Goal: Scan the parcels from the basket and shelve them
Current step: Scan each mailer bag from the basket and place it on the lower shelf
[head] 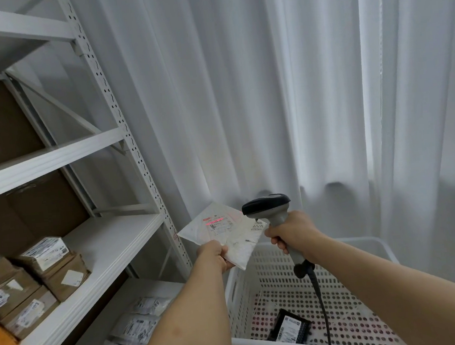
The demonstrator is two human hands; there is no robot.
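white curtain hangs in folds, 12 to 3 o'clock | bright strip of light down its folds at 2 o'clock | dark sill shadow behind its lower part

Left hand holds parcel; right hand grips scanner.

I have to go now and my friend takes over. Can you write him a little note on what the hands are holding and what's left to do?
Left hand holds a white parcel up; the scanner's red line is on its label.
Right hand grips the scanner, aimed at it.
Basket: one black parcel is visible inside.
Shelves already hold boxes and bags.
Left to do: shelve the white parcel, then scan and shelve the black one.
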